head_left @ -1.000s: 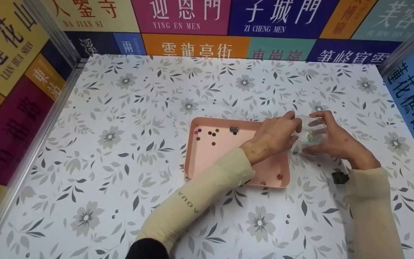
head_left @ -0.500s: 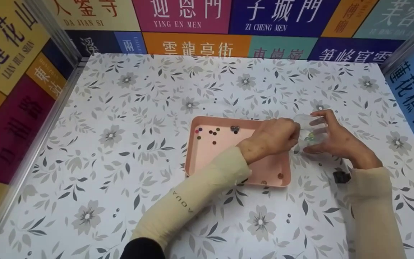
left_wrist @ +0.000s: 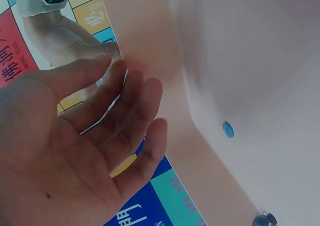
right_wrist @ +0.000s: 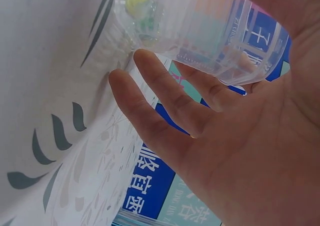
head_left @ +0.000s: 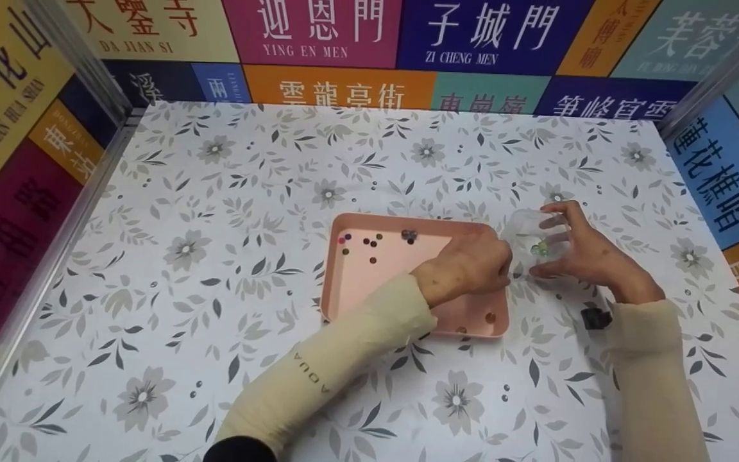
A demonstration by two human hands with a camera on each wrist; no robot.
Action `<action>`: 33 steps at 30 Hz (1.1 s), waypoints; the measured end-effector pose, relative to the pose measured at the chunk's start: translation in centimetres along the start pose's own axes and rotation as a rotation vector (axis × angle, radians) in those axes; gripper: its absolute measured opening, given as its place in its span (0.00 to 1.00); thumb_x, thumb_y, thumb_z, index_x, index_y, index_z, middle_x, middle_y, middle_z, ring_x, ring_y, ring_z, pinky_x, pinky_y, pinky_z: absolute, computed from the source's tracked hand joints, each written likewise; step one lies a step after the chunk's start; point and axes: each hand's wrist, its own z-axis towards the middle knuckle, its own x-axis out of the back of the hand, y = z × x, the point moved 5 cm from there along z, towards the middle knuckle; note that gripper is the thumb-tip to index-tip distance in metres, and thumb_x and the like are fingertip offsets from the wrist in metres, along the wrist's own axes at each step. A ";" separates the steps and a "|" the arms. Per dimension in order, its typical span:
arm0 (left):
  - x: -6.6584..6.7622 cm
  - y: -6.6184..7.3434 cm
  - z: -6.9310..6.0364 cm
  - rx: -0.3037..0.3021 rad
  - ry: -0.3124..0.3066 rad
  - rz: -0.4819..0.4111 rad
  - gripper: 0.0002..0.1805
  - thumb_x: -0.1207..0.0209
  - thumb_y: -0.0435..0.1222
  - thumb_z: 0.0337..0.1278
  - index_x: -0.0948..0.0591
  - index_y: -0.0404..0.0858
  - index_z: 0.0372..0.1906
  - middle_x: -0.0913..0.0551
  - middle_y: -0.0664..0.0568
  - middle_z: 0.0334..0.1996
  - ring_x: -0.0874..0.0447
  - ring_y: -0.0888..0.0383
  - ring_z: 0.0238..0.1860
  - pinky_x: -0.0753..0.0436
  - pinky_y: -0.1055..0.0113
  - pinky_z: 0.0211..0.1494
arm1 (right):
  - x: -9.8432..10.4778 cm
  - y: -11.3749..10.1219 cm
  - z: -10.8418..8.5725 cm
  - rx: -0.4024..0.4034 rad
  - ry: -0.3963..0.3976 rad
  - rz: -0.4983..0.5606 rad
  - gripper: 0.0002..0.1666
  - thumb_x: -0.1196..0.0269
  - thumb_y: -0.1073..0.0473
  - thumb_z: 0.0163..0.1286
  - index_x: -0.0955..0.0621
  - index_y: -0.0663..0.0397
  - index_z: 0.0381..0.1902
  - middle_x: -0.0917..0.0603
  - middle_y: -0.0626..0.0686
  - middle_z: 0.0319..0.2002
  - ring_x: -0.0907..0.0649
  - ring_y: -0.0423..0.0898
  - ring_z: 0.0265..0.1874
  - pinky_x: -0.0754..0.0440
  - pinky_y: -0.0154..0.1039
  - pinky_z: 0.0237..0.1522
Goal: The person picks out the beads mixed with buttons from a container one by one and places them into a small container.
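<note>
- Head view: a pink tray [head_left: 353, 285] lies on a floral tablecloth [head_left: 235, 269], with small dark beads [head_left: 373, 260] scattered towards its 10 o'clock, a bead cluster [head_left: 410, 236] at 12 and brown beads [head_left: 490, 318] between 4 and 5
- Head view: the left hand [head_left: 469, 263] is over the tray's 3 o'clock side, knuckles bent — its fingertips are hidden here
- Head view: a clear cup [head_left: 523, 234] is between 2 and 3 o'clock from the tray's middle, green beads [head_left: 539, 249] inside; the right hand [head_left: 591, 253] curves round the cup's 3 o'clock side, and a black object [head_left: 594, 318] lies at 6 o'clock from that hand, beside the right sleeve [head_left: 645, 327]
- Left wrist view: the left hand is at 8 o'clock, fingers loosely bent, thumb close to the index fingertip; whether they pinch anything I cannot tell; a blue bead [left_wrist: 228, 129] lies in the tray between 3 and 4
- Right wrist view: the cup is at 1 o'clock, held between thumb and bent, spread fingers — a yellow bead [right_wrist: 139, 3] shows at its 9 o'clock end
</note>
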 end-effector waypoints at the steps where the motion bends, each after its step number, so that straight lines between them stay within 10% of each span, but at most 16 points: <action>1: -0.1 0.0 -0.1 0.007 -0.018 -0.001 0.10 0.38 0.44 0.70 0.13 0.45 0.34 0.20 0.58 0.26 0.25 0.62 0.28 0.28 0.69 0.31 | 0.0 0.0 0.0 -0.004 0.002 -0.003 0.65 0.18 0.58 0.54 0.51 0.46 0.77 0.34 0.68 0.73 0.29 0.70 0.70 0.31 0.65 0.66; 9: -1.0 0.1 -0.8 0.142 -0.222 -0.081 0.05 0.39 0.45 0.72 0.16 0.50 0.40 0.16 0.57 0.38 0.21 0.58 0.40 0.22 0.66 0.48 | 0.0 0.0 0.1 -0.028 -0.013 -0.007 0.67 0.18 0.57 0.54 0.52 0.45 0.77 0.36 0.68 0.74 0.31 0.71 0.72 0.32 0.65 0.67; 18: -1.7 0.8 -2.0 0.147 -0.362 -0.027 0.06 0.34 0.38 0.60 0.20 0.50 0.32 0.19 0.57 0.36 0.21 0.57 0.40 0.22 0.66 0.42 | 0.0 0.0 0.2 -0.004 0.003 -0.010 0.66 0.18 0.59 0.55 0.52 0.46 0.77 0.34 0.68 0.73 0.31 0.71 0.71 0.31 0.64 0.65; 33: -2.7 1.8 -2.2 0.146 -0.310 0.105 0.02 0.39 0.40 0.64 0.17 0.48 0.36 0.19 0.56 0.34 0.22 0.56 0.36 0.22 0.63 0.42 | -0.3 0.1 0.4 -0.006 -0.013 -0.009 0.67 0.19 0.59 0.55 0.53 0.47 0.77 0.35 0.69 0.74 0.30 0.71 0.70 0.29 0.63 0.63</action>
